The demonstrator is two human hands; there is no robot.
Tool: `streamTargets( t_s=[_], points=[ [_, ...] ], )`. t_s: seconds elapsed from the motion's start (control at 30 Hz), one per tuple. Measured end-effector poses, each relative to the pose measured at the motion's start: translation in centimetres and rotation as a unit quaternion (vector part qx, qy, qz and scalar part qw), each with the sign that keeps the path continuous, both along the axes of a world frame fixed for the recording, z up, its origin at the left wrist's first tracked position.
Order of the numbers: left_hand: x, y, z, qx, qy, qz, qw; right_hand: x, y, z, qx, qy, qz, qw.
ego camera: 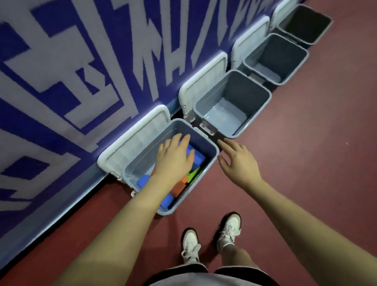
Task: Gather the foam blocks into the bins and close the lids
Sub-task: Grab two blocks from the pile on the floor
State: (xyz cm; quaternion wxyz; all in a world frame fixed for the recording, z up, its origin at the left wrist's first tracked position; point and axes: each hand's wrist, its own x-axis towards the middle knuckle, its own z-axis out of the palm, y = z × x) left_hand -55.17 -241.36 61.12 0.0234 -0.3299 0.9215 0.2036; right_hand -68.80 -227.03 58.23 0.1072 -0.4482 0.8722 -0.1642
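The nearest grey bin (211, 151) stands against the wall with its white lid (132, 140) leaning open behind it. Inside lie several foam blocks: blue (197, 157), orange (178, 188) and green (194, 174). My left hand (175, 158) reaches down into this bin, fingers spread flat over the blue blocks. My right hand (237, 160) hovers just outside the bin's right rim, fingers straight and holding nothing.
Three more grey bins (265, 97) (304, 55) (326, 22) run along the blue-and-white wall, lids (202, 86) propped open, no blocks visible inside. The floor (301, 160) is red. My white shoes (229, 229) stand below the near bin.
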Motion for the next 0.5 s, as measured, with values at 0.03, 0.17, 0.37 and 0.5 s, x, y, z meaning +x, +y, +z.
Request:
streamTargets(
  t_s=[0.03,0.17,0.37,0.5],
  points=[
    [-0.9,1.1,0.6,0.0,-0.001,-0.029,1.0,-0.1,1.8,0.4,-0.001,0.005,-0.026,1.0],
    [-4.7,6.7,2.4,-0.01,0.003,-0.147,0.989,-0.3,9.7,1.9,-0.004,0.031,-0.132,0.991],
    [-9.7,18.6,4.1,-0.02,0.014,-0.324,0.946,1.8,23.3,3.6,-0.004,0.053,-0.301,0.952],
    [-10.4,28.8,5.1,-0.034,0.022,-0.437,0.899,5.6,33.8,4.5,0.004,0.061,-0.416,0.908]
  ],
)
